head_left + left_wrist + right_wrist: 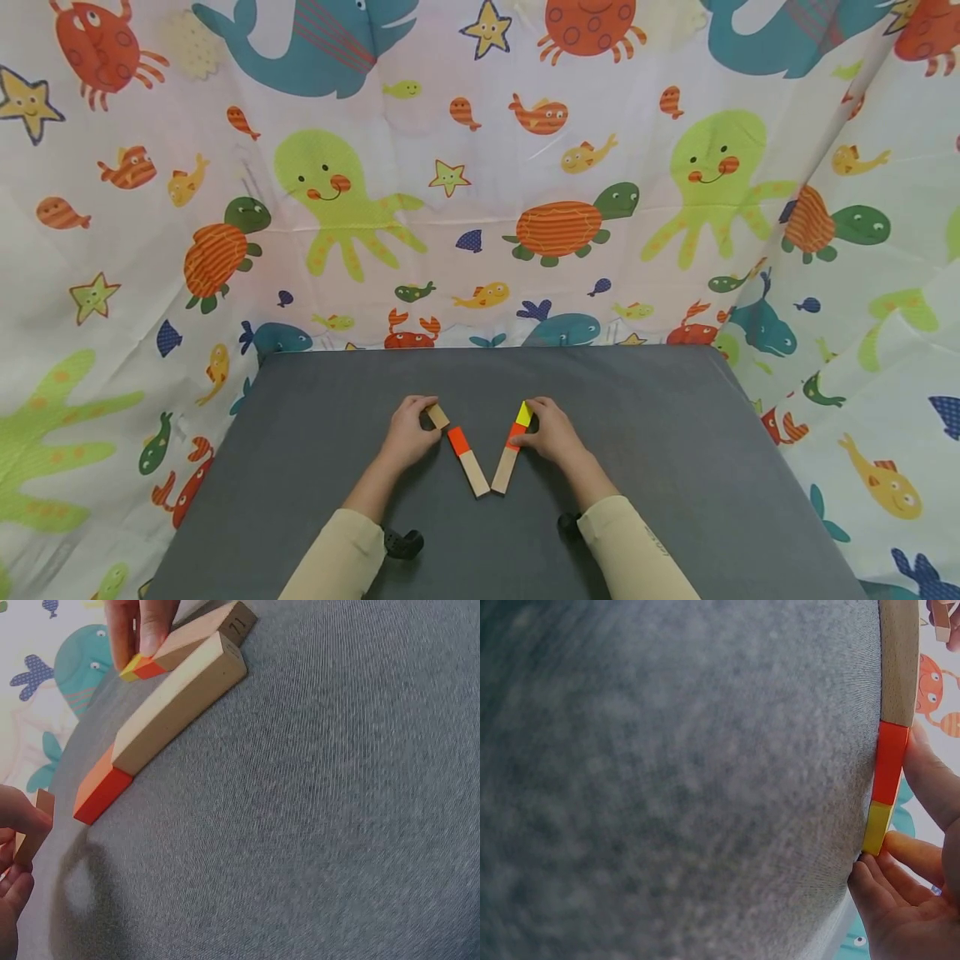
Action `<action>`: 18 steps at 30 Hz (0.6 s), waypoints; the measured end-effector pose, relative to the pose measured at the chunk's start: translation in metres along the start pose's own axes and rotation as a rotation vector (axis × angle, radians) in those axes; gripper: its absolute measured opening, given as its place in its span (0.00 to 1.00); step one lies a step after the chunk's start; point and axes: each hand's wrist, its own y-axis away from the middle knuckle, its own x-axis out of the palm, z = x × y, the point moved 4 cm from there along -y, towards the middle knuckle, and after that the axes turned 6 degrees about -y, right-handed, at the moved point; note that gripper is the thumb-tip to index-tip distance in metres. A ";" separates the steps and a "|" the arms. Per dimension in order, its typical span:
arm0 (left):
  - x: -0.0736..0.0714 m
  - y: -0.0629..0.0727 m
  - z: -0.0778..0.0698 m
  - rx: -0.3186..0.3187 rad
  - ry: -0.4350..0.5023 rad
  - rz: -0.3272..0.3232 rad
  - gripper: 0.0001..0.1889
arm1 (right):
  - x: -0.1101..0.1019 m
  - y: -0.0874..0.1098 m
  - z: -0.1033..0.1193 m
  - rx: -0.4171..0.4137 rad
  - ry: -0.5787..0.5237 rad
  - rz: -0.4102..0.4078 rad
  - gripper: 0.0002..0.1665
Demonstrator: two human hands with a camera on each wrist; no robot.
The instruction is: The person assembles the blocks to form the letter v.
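In the head view my left hand [408, 435] pinches a small plain wooden block [437, 416] between thumb and fingers, lifted in the left wrist view [34, 829]. Just beyond its lower end lies an orange-red block [458, 441], end to end with a long wooden block [474, 473]. On the other side, my right hand [553, 429] holds the yellow block [524, 413] at its far end, thumb against the red block [891, 761]. That red block meets a second long wooden block [506, 471]. The two rows form a V, their near ends close together.
Grey cloth covers the table [637, 417]. Behind it and at both sides hangs a white curtain [450, 225] printed with sea animals. Dark wrist-worn devices [403, 544] show at both sleeves.
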 end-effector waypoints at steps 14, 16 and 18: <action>0.008 -0.009 -0.002 0.047 -0.011 0.045 0.32 | 0.000 0.001 0.000 -0.009 -0.003 -0.007 0.49; 0.009 -0.010 -0.003 0.055 -0.016 0.050 0.32 | 0.000 0.001 0.000 -0.009 -0.004 -0.004 0.49; 0.010 -0.010 -0.004 0.063 -0.020 0.052 0.32 | 0.000 0.000 0.000 -0.015 0.002 -0.002 0.49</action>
